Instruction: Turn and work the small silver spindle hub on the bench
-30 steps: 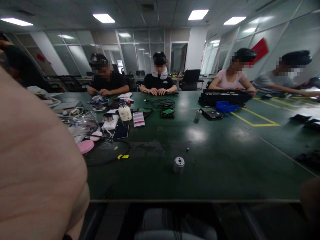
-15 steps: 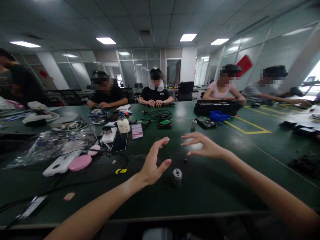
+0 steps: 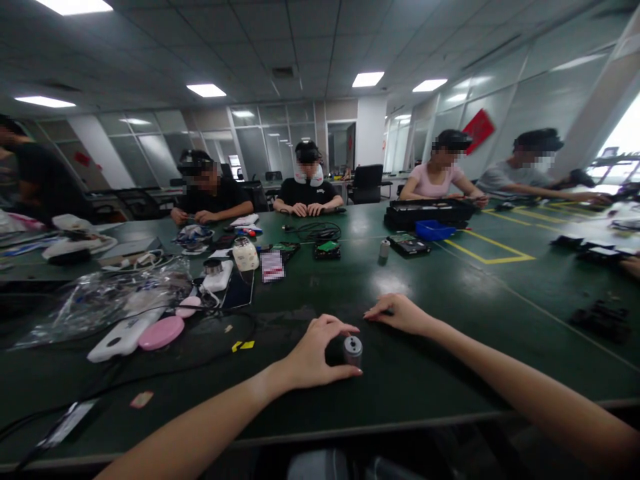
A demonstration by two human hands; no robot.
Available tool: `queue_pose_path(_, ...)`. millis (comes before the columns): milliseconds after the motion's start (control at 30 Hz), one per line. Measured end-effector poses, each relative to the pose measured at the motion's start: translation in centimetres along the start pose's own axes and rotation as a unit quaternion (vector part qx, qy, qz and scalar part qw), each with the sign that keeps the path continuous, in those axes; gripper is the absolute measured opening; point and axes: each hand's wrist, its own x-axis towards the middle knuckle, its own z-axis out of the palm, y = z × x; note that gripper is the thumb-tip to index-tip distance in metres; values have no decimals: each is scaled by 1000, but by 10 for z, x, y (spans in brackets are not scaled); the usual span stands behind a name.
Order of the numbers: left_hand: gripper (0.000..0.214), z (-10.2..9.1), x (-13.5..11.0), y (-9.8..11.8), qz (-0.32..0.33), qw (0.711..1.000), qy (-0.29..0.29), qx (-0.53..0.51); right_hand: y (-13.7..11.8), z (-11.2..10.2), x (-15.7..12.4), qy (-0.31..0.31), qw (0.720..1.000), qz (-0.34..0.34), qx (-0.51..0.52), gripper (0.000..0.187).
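Observation:
A small silver metal cylinder (image 3: 353, 351) with a dark centre hole in its top stands upright on the green table. My left hand (image 3: 313, 353) curls round it, the thumb at its near side and the index finger behind. Just beyond, on the right, my right hand (image 3: 403, 315) is low over the table with its fingertips pinched together. Whatever lies in that pinch is hidden by the fingers.
On the left lie a clear plastic bag (image 3: 115, 293), a pink round case (image 3: 161, 333), a white device (image 3: 123, 337) and cables. Farther back are another metal cylinder (image 3: 384, 249), a hard drive (image 3: 409, 244) and a blue tray (image 3: 434, 231). Several people sit opposite.
My left hand has closed round the metal cylinder from an open pose. My right hand has come down and pinched its fingers; the small dark piece beneath it no longer shows.

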Motion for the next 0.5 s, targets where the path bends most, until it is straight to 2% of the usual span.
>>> queue_pose_path(133,45,2,0,-2,9,1000,-7,-5,-5,7,-2,20,1000,-2,21,16)
queue_pose_path(300,42,3,0,-3,3,1000,2,-20,-14,15,2,86,995,12,55,15)
queue_pose_path(400,40,3,0,-3,-1,1000,6,-24,-29,16,3,138,986,19,97,23)
queue_pose_path(500,42,4,-1,-4,-5,1000,11,-27,-53,15,2,135,980,-5,146,25)
